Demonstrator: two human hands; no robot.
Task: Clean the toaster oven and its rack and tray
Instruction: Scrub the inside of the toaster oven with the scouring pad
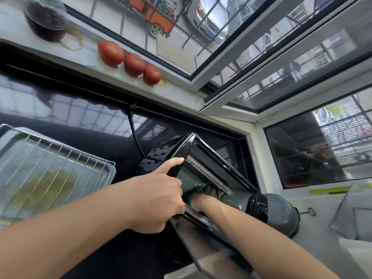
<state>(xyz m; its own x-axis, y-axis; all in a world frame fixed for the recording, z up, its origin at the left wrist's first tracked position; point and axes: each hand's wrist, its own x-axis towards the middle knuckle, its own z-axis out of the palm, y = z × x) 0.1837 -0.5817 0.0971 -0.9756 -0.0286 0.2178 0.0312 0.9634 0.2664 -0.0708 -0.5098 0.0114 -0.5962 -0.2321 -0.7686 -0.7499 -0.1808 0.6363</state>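
The rack and tray sit out, left of the oven. The left hand grips its frame; the right hand scrubs inside with a scourer, so cleaning looks mid-way.

The toaster oven mouth is largely taken up by the right hand, leaving room only above it. The left hand blocks the oven's left edge. Left of the oven, the tray with the rack crowds the table. Right of the oven, a grey lid, it seems, sits close against it.
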